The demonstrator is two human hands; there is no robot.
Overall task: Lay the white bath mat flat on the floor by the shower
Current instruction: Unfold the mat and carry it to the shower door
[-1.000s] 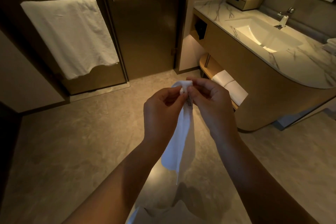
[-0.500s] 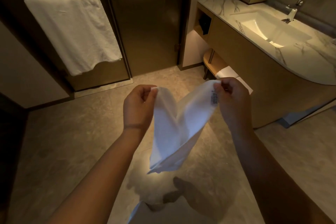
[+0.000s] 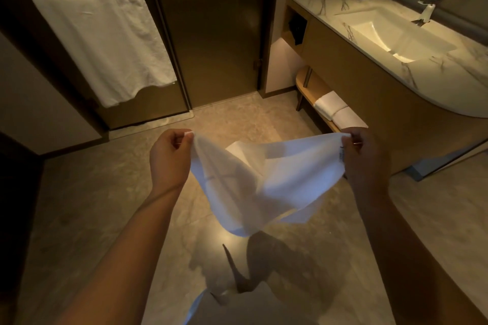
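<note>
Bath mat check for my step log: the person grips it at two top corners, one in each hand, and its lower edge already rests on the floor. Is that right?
Not quite. The head view shows the bath mat hanging in the air, its lower edge clear of the floor, casting a shadow below. The rest holds: the left hand and right hand each grip a top corner.

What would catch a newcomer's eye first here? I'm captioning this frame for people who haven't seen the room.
First, the white bath mat, held up in mid-air at centre frame, its top corners pinched by the left hand and right hand, its middle sagging above the floor. Next, the big white towel hanging on the shower door at upper left, and the lit sink at upper right.
</note>
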